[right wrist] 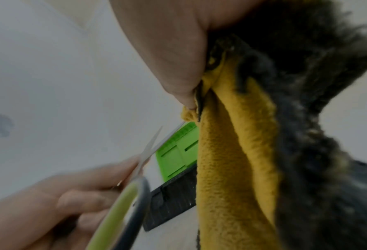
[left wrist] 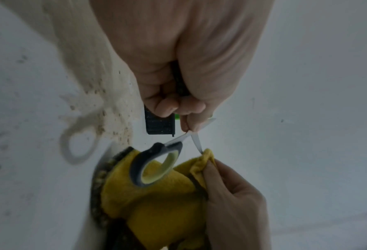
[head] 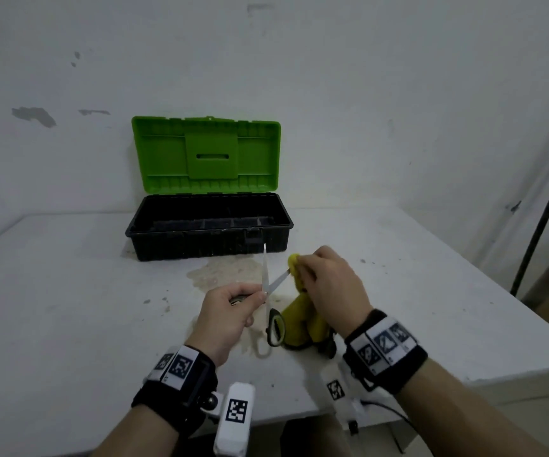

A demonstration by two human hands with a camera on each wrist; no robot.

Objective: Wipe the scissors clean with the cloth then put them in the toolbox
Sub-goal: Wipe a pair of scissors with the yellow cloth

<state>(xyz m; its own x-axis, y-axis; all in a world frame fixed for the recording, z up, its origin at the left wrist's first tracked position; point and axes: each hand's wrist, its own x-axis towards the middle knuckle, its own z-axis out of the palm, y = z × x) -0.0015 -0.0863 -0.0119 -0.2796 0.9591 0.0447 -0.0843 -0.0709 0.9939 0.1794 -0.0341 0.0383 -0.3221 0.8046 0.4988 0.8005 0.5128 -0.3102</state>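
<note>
Pinching the yellow cloth (head: 301,311) over one blade tip, the right hand (head: 330,285) sits right of centre; the left hand (head: 225,316) grips the splayed scissors (head: 271,291), that blade slanting up-right.

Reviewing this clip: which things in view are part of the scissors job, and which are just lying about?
Part of the job:
scissors
yellow cloth
open toolbox
left hand
right hand

Just there:
table
brownish stain
black pole
</note>
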